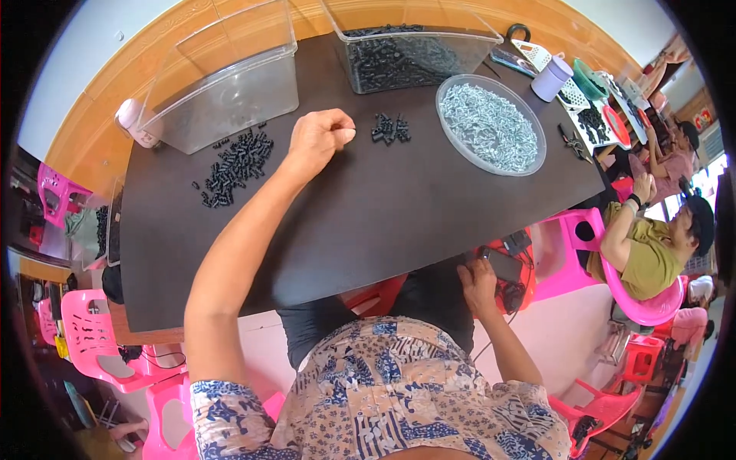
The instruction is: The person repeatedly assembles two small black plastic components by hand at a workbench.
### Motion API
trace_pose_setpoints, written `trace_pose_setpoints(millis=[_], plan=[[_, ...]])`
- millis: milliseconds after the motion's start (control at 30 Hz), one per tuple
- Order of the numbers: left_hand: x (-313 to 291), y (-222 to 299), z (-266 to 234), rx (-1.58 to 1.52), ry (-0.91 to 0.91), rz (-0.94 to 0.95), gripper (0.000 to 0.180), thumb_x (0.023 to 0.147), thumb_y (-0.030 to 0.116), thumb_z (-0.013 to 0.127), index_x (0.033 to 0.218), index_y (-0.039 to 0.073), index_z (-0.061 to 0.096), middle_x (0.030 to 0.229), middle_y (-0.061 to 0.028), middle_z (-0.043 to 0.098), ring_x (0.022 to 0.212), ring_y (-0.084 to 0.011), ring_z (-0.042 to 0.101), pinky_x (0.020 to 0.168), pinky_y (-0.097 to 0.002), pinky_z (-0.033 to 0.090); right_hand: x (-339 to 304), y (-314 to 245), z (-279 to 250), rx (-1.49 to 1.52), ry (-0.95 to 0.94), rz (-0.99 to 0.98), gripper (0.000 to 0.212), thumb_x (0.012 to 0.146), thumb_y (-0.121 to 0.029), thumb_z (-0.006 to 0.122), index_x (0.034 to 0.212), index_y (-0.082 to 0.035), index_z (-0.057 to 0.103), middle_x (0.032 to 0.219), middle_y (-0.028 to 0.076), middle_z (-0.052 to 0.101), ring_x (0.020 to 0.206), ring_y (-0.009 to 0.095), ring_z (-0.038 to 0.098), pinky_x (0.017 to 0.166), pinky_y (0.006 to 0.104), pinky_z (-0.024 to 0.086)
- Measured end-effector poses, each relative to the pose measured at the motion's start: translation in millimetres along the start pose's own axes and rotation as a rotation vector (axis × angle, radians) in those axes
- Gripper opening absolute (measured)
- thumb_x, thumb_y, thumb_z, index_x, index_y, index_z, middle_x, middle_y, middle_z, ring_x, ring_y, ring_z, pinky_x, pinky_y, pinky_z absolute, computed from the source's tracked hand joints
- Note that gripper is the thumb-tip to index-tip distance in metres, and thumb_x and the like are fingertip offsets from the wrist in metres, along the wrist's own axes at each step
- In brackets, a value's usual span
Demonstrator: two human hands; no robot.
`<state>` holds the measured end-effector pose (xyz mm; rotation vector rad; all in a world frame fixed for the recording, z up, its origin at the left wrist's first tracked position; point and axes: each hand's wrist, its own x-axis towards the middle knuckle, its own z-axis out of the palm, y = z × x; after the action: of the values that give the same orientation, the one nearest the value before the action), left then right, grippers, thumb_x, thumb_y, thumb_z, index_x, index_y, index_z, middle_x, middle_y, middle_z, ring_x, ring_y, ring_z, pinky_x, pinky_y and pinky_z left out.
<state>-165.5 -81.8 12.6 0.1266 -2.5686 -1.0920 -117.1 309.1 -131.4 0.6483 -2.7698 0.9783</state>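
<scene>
Clearly, in the head view, the left hand [322, 142] is above the dark table [360, 222], at the upper middle of the frame. Its fingers are curled inward and the thumb is together with them; whether some piece is inside, I cannot tell. Just beside it, to the right, lies a small group of black pieces [391, 129], short and ribbed. A larger heap of black pieces [234, 169] is spread to the left of this hand, in front of a clear bin [230, 107] at the upper left. At the upper centre stands a second clear bin [452, 34], which contains many black pieces. To the right of it, a round clear tray [515, 172] holds a lot of silver metal pieces [491, 126]. Near the right end of the table are a lilac container [552, 78] and pliers [573, 143].

The right hand [479, 285] is below the table edge, right of the middle, near a red stool [529, 268] with dark objects upon it. Its fingers are bent, but I cannot tell if they grip something. At the right side, a co-worker in a green shirt [652, 257] sits on a pink chair [567, 249].
</scene>
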Motion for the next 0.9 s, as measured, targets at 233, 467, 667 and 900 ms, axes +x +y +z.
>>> trace_pose_setpoints(millis=[233, 467, 667, 900], plan=[[-87.7, 47.1, -34.6, -0.838, -0.092, -0.277, 0.019, 0.082, 0.006, 0.065, 0.098, -0.002, 0.064, 0.079, -0.0081, 0.063, 0.066, -0.0111, 0.056, 0.062, -0.0231, 0.048, 0.3, -55.0, -23.3, 0.077, -0.319, -0.404, 0.005, 0.074, -0.007, 0.063, 0.075, -0.002, 0.062, 0.077, 0.014, 0.058, 0.074, 0.033, 0.057, 0.064, 0.0412, 0.047], [-142.7, 55.9, -40.2, -1.146, 0.026, -0.350, 0.020, 0.080, 0.010, 0.067, 0.096, -0.001, 0.063, 0.083, -0.0102, 0.064, 0.070, -0.0142, 0.060, 0.066, -0.0249, 0.049, 42.7, -172.6, -57.4, 0.660, -0.455, -0.474, 0.013, 0.076, -0.002, 0.066, 0.089, 0.001, 0.063, 0.077, 0.012, 0.062, 0.067, 0.024, 0.059, 0.058, 0.0314, 0.045], [-169.2, 53.3, -34.6, -1.310, 0.169, -0.348, 0.019, 0.081, 0.008, 0.065, 0.097, 0.001, 0.061, 0.088, -0.0103, 0.062, 0.073, -0.0158, 0.055, 0.071, -0.0260, 0.045, 64.8, -234.2, -22.4, 0.758, -0.192, -0.422, 0.019, 0.076, 0.002, 0.065, 0.094, 0.001, 0.062, 0.080, 0.009, 0.061, 0.068, 0.014, 0.058, 0.057, 0.0243, 0.044], [-188.1, 56.7, -23.2, -1.373, 0.408, -0.307, 0.020, 0.078, 0.004, 0.068, 0.097, -0.001, 0.065, 0.086, -0.0047, 0.062, 0.069, -0.0108, 0.052, 0.067, -0.0221, 0.044, 63.8, -268.5, 1.7, 0.926, -0.339, -0.248, 0.012, 0.082, -0.004, 0.064, 0.092, 0.001, 0.061, 0.079, 0.004, 0.061, 0.070, 0.009, 0.057, 0.062, 0.0211, 0.047]])
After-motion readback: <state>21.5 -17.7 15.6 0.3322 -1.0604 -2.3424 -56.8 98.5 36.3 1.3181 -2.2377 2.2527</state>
